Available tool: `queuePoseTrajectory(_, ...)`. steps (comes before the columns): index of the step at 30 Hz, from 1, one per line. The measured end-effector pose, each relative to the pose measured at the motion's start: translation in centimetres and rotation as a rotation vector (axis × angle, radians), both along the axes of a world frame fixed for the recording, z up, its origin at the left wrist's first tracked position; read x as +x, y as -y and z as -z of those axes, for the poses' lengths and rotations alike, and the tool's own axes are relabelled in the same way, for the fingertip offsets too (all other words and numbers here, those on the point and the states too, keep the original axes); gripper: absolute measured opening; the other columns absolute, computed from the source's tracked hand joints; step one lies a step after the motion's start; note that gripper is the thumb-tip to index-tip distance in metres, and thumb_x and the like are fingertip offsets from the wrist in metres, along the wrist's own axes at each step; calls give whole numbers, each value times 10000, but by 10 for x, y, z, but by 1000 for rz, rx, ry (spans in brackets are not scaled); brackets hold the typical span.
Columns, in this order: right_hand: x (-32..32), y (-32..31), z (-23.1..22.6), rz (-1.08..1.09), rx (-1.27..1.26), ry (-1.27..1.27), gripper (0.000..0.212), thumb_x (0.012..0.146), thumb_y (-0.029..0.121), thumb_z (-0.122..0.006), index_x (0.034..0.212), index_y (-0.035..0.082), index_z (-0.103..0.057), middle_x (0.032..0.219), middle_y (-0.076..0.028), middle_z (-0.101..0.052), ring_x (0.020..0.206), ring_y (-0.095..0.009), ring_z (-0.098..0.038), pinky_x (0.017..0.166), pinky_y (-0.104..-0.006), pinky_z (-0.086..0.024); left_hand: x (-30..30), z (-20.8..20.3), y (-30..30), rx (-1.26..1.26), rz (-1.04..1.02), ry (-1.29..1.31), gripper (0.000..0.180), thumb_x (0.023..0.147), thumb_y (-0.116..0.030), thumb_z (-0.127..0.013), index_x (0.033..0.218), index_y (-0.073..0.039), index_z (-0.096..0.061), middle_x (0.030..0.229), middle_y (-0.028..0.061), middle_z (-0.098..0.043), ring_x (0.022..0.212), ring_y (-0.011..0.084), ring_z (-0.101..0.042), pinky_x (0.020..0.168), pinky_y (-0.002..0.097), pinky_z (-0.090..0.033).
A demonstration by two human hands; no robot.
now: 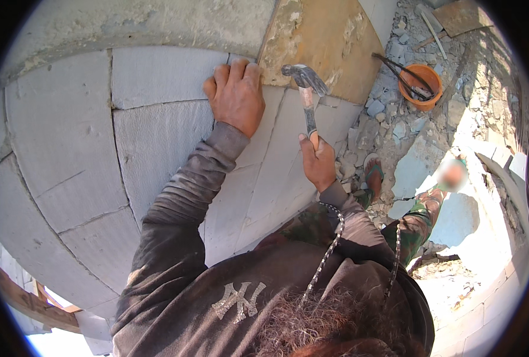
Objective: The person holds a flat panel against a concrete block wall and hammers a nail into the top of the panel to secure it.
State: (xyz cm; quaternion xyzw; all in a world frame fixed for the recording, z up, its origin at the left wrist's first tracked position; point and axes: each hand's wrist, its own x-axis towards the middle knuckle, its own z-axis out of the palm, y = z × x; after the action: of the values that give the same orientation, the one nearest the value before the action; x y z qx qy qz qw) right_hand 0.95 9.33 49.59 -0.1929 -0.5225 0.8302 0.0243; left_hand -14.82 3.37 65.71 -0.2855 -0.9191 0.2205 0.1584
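My right hand [319, 165] is wrapped around the lower handle of a claw hammer [307, 113]. The hammer stands roughly upright in the picture, its dark metal head beside a worn wooden board [315, 44]. My left hand [238, 98] presses on the pale block wall [157, 77], close to the board's lower left corner. Its fingers are curled and held together, with the tips at the seam under a concrete beam [139, 24]. Whatever lies under those fingers, if anything, is hidden.
Broken rubble [374, 128] covers the ground at right. An orange bucket [420, 86] sits there, with dark bars leaning into it and tools inside. My sandalled foot [373, 172] stands among the stones. A brown board [462, 18] lies at the far right.
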Motion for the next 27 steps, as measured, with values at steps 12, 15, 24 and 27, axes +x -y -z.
queuePoseTrajectory(12,0,8,4,-103,-8,83,436,963,295,-586,681,-30,-516,545,-105,-467,511,-197,-460,524,-409,-402,0,-3,-3,17,-5,48,140,874,-222,-671,997,-157,-674,1115,-7,-620,1075,244,-519,929,437,-320)
queuePoseTrajectory(15,9,9,-4,-118,55,60,445,949,322,-592,695,-39,-528,555,-118,-482,516,-211,-471,535,-418,-411,7,0,7,0,-28,40,137,891,-209,-631,1010,-153,-669,1112,2,-618,1082,244,-516,932,435,-324)
queuePoseTrajectory(24,52,-46,6,-248,280,257,411,947,392,-632,856,-9,-622,588,-29,-510,475,-137,-433,426,-374,-335,1,2,8,60,11,91,217,889,-161,-536,1077,-130,-639,1134,42,-585,1139,253,-500,958,405,-347)
queuePoseTrajectory(27,91,-123,-47,-274,87,461,281,936,337,-613,897,60,-608,590,6,-477,450,-114,-419,389,-337,-322,3,3,15,54,-11,80,209,894,-175,-549,1066,-106,-647,1150,44,-589,1152,253,-498,977,423,-345)
